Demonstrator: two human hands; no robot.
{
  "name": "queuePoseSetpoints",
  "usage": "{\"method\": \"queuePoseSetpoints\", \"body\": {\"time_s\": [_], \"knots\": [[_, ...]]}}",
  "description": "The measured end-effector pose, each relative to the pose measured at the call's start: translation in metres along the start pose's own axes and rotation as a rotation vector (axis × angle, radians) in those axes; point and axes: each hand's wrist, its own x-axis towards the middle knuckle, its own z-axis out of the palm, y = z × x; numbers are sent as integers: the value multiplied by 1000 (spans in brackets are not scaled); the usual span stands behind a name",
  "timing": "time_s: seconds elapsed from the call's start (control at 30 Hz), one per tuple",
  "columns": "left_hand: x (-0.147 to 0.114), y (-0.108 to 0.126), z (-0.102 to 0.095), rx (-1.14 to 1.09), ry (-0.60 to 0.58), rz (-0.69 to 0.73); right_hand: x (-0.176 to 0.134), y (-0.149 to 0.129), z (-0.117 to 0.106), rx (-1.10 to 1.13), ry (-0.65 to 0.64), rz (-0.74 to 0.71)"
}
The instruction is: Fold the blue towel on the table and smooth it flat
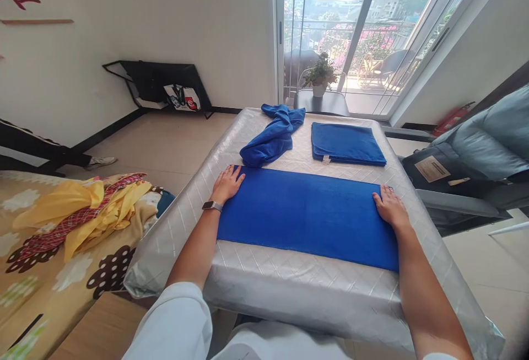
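Both grips flat, holding nothing, left hand (226,182), right hand (389,207) on one of three blue towels (306,214)

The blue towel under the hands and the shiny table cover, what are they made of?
The blue towel looks like soft microfibre or terry cloth: matte and fuzzy, with no shine. The table cover looks like silvery quilted plastic or foil-faced fabric: it gleams and shows stitched diamond lines. I can't tell exactly which.

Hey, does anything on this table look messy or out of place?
One does: the crumpled blue towel lies bunched at the far left, unlike the folded towel beside it and the flat towel under both hands.
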Motion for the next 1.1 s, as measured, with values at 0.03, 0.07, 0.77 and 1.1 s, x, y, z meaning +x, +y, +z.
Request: {"method": "queuePoseSetpoints", "body": {"time_s": [0.03,0.07,0.77,1.1], "knots": [[0,2,0,2,2,-10,0,-1,0,7,2,4],[0,4,1,6,5,-18,0,-1,0,13,5,8],[-15,219,18,-92,140,601,-40,-226,-5,126,39,-517],[-7,221,45,-124,100,546,-32,-230,27,85,16,-451]]}}
